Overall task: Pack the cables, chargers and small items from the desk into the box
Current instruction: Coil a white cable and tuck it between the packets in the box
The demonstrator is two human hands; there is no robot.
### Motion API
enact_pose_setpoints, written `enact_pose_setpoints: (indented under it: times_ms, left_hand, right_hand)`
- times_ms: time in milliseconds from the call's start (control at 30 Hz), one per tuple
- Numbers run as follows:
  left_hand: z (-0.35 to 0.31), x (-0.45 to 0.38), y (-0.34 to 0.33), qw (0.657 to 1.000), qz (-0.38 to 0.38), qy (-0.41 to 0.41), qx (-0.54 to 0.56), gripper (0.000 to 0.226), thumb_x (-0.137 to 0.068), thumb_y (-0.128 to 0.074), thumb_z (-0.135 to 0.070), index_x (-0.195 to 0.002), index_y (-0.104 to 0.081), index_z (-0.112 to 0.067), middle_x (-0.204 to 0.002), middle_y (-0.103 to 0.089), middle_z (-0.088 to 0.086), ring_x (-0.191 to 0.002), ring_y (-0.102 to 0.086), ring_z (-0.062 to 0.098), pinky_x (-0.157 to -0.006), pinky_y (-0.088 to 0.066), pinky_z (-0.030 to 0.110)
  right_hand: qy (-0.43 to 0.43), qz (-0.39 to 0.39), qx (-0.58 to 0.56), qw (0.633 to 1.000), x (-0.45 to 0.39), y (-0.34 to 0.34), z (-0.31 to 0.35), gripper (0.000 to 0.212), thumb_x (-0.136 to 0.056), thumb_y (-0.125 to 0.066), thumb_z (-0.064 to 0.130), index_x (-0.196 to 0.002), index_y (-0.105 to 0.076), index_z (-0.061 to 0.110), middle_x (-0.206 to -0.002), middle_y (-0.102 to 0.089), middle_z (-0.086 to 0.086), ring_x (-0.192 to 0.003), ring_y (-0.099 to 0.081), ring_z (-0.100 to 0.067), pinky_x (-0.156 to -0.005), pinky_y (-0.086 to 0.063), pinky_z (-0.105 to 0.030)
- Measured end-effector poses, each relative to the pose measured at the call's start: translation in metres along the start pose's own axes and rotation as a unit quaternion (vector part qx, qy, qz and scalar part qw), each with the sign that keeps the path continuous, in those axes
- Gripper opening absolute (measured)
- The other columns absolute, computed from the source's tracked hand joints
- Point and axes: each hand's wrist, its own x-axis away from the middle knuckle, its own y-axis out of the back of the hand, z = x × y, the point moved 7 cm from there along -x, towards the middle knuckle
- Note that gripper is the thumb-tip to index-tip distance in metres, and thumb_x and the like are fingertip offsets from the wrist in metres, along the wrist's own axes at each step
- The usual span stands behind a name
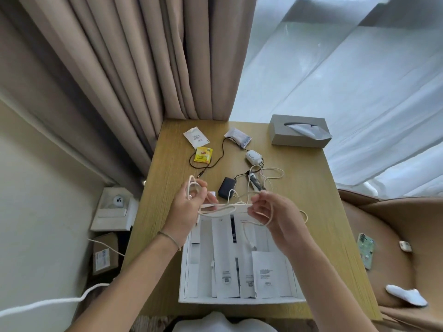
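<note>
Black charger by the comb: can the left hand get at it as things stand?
Probably not yet. The black charger lies unobstructed on the desk just beyond the left hand, but that hand and the right hand are both holding the white cable.
</note>
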Motion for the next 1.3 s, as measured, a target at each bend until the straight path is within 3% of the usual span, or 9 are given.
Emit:
enact_pose_setpoints:
  times_ms: [200,433,500,567,700,800,900,1100,1300]
  left_hand:
    - [0.059,0.027,-0.010,0.991,0.039,-0.016,-0.129,0.016,-0.100,-0.056,-0.020,-0.095,-0.071,-0.023,-0.086,-0.068,-0.010,-0.075,-0.063,-0.002,-0.067,-0.052,0.017]
    - [0.116,0.045,-0.041,0.983,0.083,0.091,-0.135,0.016,-0.099,-0.058,-0.016,-0.102,-0.068,-0.028,-0.098,-0.070,-0.002,-0.096,-0.066,0.012,-0.076,-0.052,0.020]
    - [0.130,0.049,-0.046,0.981,0.080,0.160,-0.073,0.020,-0.098,-0.057,-0.009,-0.103,-0.071,-0.023,-0.096,-0.073,0.000,-0.091,-0.066,0.014,-0.076,-0.051,0.021]
    - [0.143,0.057,-0.056,0.970,0.077,0.231,0.022,0.024,-0.096,-0.056,0.001,-0.107,-0.072,-0.013,-0.091,-0.073,0.008,-0.084,-0.064,0.020,-0.077,-0.053,0.028]
    - [0.152,0.071,-0.096,0.928,0.129,0.283,0.205,0.023,-0.097,-0.050,0.008,-0.113,-0.061,-0.004,-0.083,-0.064,0.015,-0.080,-0.062,0.028,-0.074,-0.055,0.035]
    - [0.163,0.076,-0.122,0.910,0.124,0.309,0.249,0.024,-0.096,-0.046,0.012,-0.112,-0.055,-0.003,-0.084,-0.061,0.017,-0.079,-0.062,0.028,-0.081,-0.057,0.042]
    - [0.171,0.074,-0.114,0.965,0.089,0.240,-0.053,0.023,-0.093,-0.055,0.005,-0.104,-0.061,-0.014,-0.084,-0.065,0.010,-0.075,-0.065,0.023,-0.073,-0.058,0.034]
    - [0.123,0.058,-0.079,0.888,0.080,0.004,-0.453,0.019,-0.099,-0.053,-0.022,-0.107,-0.067,-0.031,-0.093,-0.071,-0.010,-0.081,-0.065,0.006,-0.078,-0.059,0.029]
    - [0.044,0.017,-0.032,0.885,-0.036,-0.130,-0.445,0.019,-0.097,-0.054,-0.017,-0.107,-0.063,-0.031,-0.079,-0.065,-0.012,-0.067,-0.057,0.003,-0.056,-0.053,0.027]
  right_hand:
    - [-0.034,-0.100,-0.130,0.986,-0.011,0.032,-0.020,0.038,-0.100,-0.050,0.011,-0.069,-0.073,0.008,-0.069,-0.068,-0.006,-0.070,-0.064,-0.023,-0.088,-0.053,-0.042]
    - [-0.039,-0.116,0.157,0.980,-0.007,0.073,-0.062,0.028,-0.100,-0.058,0.012,-0.085,-0.081,0.008,-0.071,-0.067,-0.002,-0.071,-0.057,-0.019,-0.077,-0.049,-0.032]
    - [0.024,-0.124,0.381,0.916,-0.007,0.080,-0.057,0.021,-0.098,-0.063,0.021,-0.088,-0.081,0.020,-0.072,-0.065,0.010,-0.069,-0.055,-0.012,-0.067,-0.044,-0.023]
    - [0.110,-0.130,0.581,0.796,-0.005,0.075,-0.048,0.018,-0.097,-0.065,0.025,-0.091,-0.081,0.021,-0.079,-0.060,0.009,-0.075,-0.055,-0.013,-0.063,-0.041,-0.026]
    - [0.145,-0.104,0.713,0.678,-0.005,0.071,-0.048,0.024,-0.096,-0.056,0.021,-0.079,-0.072,0.018,-0.073,-0.058,0.006,-0.066,-0.057,-0.018,-0.052,-0.038,-0.029]
    - [0.157,-0.085,0.703,0.688,-0.005,0.067,-0.051,0.021,-0.094,-0.050,0.015,-0.102,-0.069,0.018,-0.093,-0.070,0.001,-0.078,-0.066,-0.022,-0.064,-0.055,-0.036]
    - [0.169,-0.052,0.675,0.716,0.001,0.061,-0.056,0.038,-0.096,-0.049,0.015,-0.131,-0.062,0.021,-0.115,-0.072,0.002,-0.097,-0.069,-0.019,-0.080,-0.058,-0.035]
    - [0.219,-0.041,0.635,0.740,-0.003,0.051,-0.047,0.027,-0.095,-0.056,0.013,-0.113,-0.075,0.023,-0.111,-0.074,0.010,-0.090,-0.068,-0.007,-0.075,-0.045,-0.015]
    - [0.214,-0.035,0.585,0.782,-0.049,0.019,-0.010,0.028,-0.092,-0.056,0.011,-0.102,-0.078,0.024,-0.098,-0.075,0.008,-0.079,-0.064,-0.009,-0.069,-0.053,-0.028]
